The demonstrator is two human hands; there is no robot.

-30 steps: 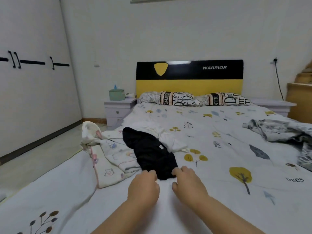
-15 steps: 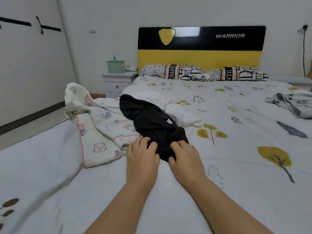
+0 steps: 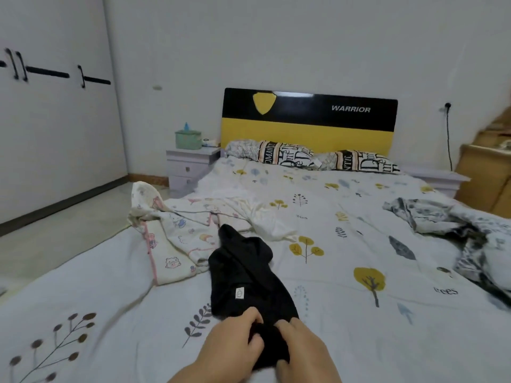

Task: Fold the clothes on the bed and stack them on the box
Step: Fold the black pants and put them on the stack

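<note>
While the black garment lay stretched across the bed, both hands gripped its near end: the left hand and the right hand each had fingers curled into the dark cloth. Just left of the black garment sat a crumpled cartoon-print garment (pink-trimmed), and well to its right a grey patterned heap.

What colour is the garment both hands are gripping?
Plain black garment with a small white tag, in the head view.
</note>
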